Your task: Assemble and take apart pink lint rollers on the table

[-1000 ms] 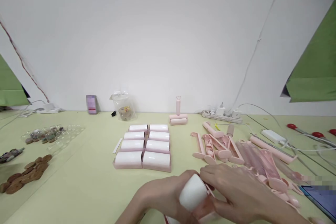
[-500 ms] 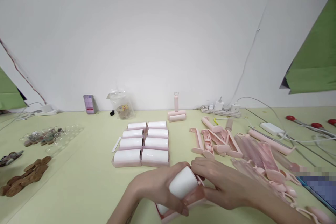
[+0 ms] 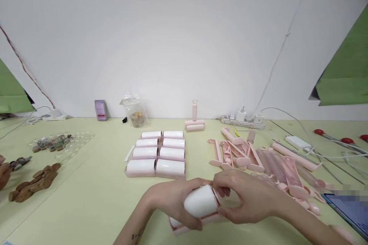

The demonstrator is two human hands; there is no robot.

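In front of me, my left hand wraps around a white lint roller roll, tilted slightly. Beneath it lies a pink holder, with more white showing at its left end. My right hand is at the roll's right end, fingers curled in and thumb against the edge; its exact hold is partly hidden. Beyond my hands, several white rolls in pink holders stand in two columns. To the right lie loose pink roller handles and clear pink covers.
A pink lint roller stands near the wall, beside a power strip with cables. At left are brown discs, a clear plastic tray and another person's hand. A phone lies at right.
My right hand's fingers have curled and its thumb has spread away, leaving a gap. The roll sits a little more level. Another person's hand has appeared at the left edge.
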